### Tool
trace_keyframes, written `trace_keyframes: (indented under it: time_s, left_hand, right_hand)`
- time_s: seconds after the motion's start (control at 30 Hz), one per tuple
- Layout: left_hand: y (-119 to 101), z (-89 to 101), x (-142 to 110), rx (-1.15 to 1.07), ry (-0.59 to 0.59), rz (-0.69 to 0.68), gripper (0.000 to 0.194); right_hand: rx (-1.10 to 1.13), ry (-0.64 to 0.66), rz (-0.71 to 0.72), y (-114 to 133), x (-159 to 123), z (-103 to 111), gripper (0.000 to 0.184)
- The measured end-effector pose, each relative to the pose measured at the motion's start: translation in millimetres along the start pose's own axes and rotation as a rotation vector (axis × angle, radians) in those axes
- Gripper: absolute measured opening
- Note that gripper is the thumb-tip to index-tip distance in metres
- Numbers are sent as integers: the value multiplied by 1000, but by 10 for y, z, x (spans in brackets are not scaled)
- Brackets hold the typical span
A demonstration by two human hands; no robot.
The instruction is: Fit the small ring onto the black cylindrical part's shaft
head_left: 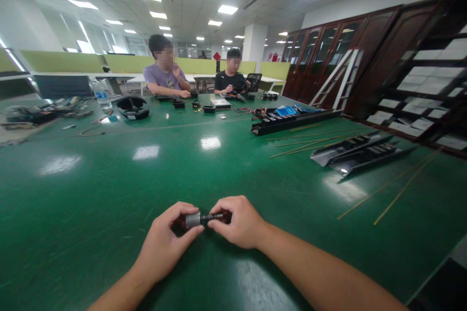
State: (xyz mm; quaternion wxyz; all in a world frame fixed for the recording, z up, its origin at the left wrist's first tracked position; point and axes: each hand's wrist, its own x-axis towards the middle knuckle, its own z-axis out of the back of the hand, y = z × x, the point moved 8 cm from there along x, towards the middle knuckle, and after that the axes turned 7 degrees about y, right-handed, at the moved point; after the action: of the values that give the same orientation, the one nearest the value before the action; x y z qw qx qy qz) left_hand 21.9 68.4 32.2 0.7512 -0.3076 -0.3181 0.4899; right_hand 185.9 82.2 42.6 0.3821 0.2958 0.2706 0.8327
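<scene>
At the near middle of the green table (164, 170), both my hands are on a small part. My left hand (164, 238) is closed around a silver metal cylinder (192, 220), thumb below and fingers above. A thin, dark, ridged shaft (213, 216) extends from the cylinder towards the right. My right hand (239, 221) pinches this shaft between thumb and fingertips. The far end of the shaft is partly hidden by the right hand. Whether the shaft and cylinder are joined, I cannot tell.
Black metal channels (339, 155) and thin brass-coloured rods (314, 145) lie at the right. A longer black channel (292, 120) holds blue pieces. A black headset (133, 108) and water bottle (102, 95) stand far left. Two people (166, 75) sit across the table.
</scene>
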Motion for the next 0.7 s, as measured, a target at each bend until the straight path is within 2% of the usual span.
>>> trace_keyframes:
  time_s: [0.7]
  left_hand:
    - [69,-6,2,-54,-1,41,27]
  right_hand:
    - [15,-14,-11,-10,-8,31,9]
